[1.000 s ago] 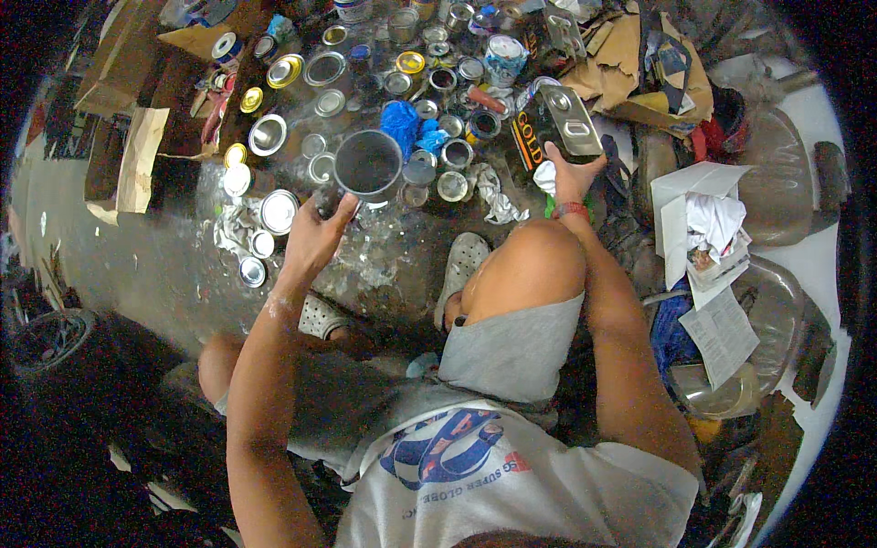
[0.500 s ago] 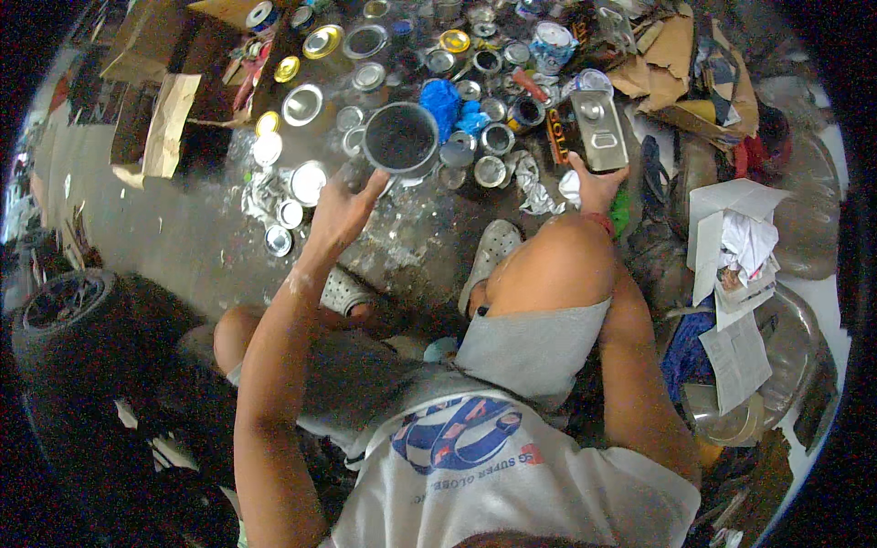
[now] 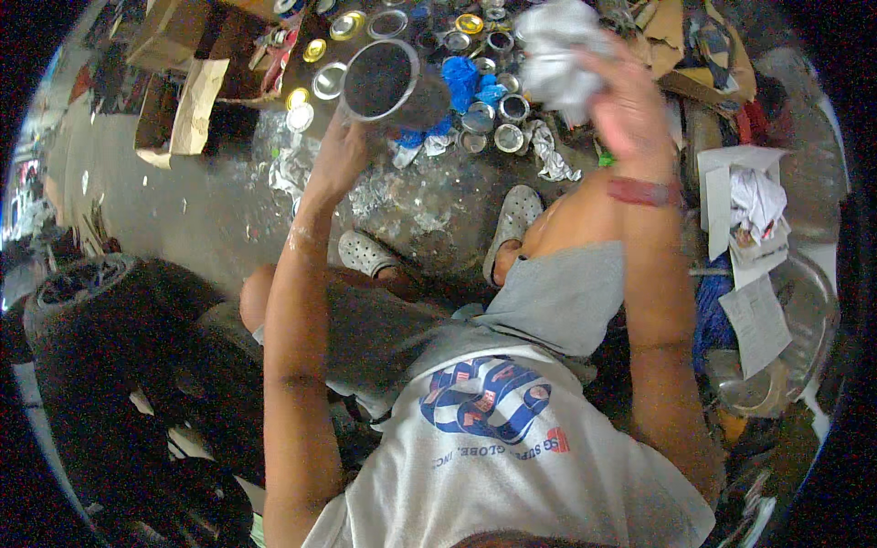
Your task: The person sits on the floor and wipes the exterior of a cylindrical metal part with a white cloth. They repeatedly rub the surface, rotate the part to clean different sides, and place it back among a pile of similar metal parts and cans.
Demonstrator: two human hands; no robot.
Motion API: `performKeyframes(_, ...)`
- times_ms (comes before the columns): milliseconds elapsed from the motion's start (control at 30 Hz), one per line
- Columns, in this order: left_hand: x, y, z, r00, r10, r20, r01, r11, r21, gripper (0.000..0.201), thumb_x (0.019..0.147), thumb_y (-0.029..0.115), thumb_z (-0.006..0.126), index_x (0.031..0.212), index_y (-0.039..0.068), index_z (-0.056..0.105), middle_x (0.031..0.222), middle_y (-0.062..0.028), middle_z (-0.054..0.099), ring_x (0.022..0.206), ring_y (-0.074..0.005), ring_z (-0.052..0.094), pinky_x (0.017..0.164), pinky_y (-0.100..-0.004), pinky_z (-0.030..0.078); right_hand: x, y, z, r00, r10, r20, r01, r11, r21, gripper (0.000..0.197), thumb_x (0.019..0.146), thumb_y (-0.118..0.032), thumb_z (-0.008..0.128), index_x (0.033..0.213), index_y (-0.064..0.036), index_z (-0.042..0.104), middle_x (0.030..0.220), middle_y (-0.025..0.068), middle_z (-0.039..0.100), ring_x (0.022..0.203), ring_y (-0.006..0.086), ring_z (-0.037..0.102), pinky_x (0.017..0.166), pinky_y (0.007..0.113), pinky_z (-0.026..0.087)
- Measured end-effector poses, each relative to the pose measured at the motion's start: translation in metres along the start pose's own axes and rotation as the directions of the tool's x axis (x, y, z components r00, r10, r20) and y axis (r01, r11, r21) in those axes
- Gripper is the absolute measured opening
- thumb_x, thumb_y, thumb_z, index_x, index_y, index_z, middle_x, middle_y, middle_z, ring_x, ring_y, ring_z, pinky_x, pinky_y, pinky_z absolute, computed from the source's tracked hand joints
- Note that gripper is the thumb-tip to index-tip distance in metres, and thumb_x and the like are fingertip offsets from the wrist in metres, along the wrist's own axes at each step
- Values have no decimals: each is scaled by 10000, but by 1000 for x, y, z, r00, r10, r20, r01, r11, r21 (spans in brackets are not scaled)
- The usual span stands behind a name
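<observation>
In my left hand [image 3: 342, 157] is a round, open-topped container [image 3: 379, 84] with a pale rim and a dark inside, held up by its near side. My right hand [image 3: 630, 123], smeared by motion, grips a crumpled white rag [image 3: 559, 57]. The rag is raised over the right part of the clutter and hides what lies behind it. Between the two hands, crumpled blue plastic [image 3: 461, 84] lies among several small open cans [image 3: 514, 109].
Cardboard boxes [image 3: 187, 110] stand at the far left, and torn cardboard [image 3: 671, 41] lies at the far right. A tyre [image 3: 82, 283] is at my left. On a seat at my right sits a white carton [image 3: 715, 215]. Crumpled paper [image 3: 551, 155] lies near my right foot.
My right hand has risen from beside the rectangular metal can and now has the white rag in it. The round container in my left hand has moved up and slightly left in view.
</observation>
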State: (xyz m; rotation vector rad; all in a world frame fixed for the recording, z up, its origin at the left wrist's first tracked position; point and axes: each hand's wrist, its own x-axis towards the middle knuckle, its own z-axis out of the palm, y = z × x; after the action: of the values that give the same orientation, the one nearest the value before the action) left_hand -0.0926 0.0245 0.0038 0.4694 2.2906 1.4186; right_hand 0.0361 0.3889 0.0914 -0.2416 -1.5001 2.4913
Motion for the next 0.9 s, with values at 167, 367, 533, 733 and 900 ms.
performKeyframes(167,-13,-22,-29,873,484,-52,-434,822,370,246,1042,197,509,1109,38,683,842,-84,689,671,-168,611,562,-354,479,14,117,63,978,167,-122,-174,984,-48,474,957,-37,714,1411,-40,577,1214,114,710,1066,205,711,912,348,608)
performKeyframes(367,-41,-33,-41,982,-156,104,160,986,-38,175,979,130,597,1115,39,657,987,-102,642,807,-221,599,660,-367,497,2,153,70,938,340,-60,-342,939,-31,392,1027,-93,610,1393,46,581,1258,129,710,1100,190,703,937,342,577)
performKeyframes(533,-47,-68,-52,995,100,7,-96,934,343,283,865,75,738,1135,13,677,1068,-191,688,1006,-386,615,895,-483,488,8,141,86,921,364,135,-374,925,58,405,1036,-85,585,1417,51,584,1308,128,697,1141,182,689,976,342,563)
performKeyframes(733,-45,-28,-37,984,-125,131,120,992,42,204,979,216,595,1049,39,670,867,-107,637,777,-270,588,710,-410,470,0,147,89,942,207,263,-118,940,-320,382,961,-114,742,1338,-55,708,1037,37,764,900,106,695,808,271,557)
performKeyframes(900,-45,-32,-23,995,30,99,-41,992,118,475,1074,521,436,936,104,615,718,0,578,589,-128,503,524,-300,371,16,155,80,964,267,17,-218,819,-530,279,958,-179,784,1192,-29,752,983,40,764,831,95,692,714,239,536)
